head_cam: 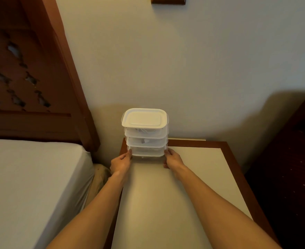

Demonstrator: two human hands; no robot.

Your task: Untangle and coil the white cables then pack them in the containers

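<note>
Two bare forearms reach across a white-topped bedside table with a brown wooden border, toward a stack of three lidded translucent containers at its far edge, close to the wall. Left hand and right hand grasp the bottom container from opposite sides, fingertips pressed against its short ends; whether it is lifted clear of the table cannot be told. White cables show faintly through the upper container walls, so packing looks essentially finished.

With only the lowest box gripped, nothing but their own nesting holds the two above it. A tilt or a quick slide could likely shift them, sending the top container off toward the gap beside the bed on the left. A squeeze on the thin plastic might also pop a lid and let a coil spring loose.
</note>
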